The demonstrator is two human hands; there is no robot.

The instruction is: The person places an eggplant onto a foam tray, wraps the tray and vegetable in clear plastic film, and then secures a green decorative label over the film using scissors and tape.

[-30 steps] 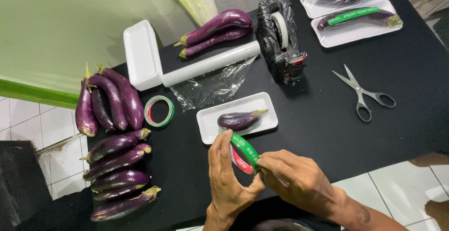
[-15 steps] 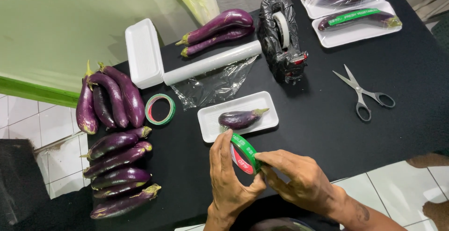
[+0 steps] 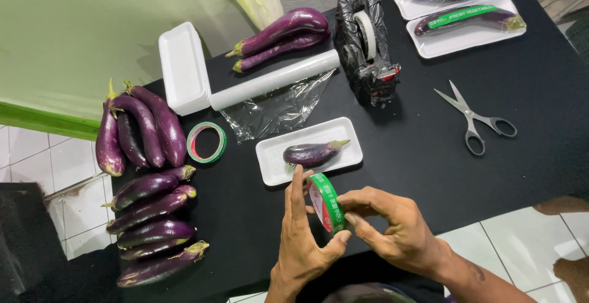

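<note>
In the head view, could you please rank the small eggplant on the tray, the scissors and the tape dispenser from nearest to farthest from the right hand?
From the right hand:
1. Small eggplant, on the white tray, just above the hands.
2. Scissors, up and to the right.
3. Tape dispenser, farther back, near the table's far side.

Green tape roll (image 3: 326, 203), red inside, upright on edge, above table edge

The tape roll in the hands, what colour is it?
Green outside, red inside: the tape roll, seen in the head view.
</note>
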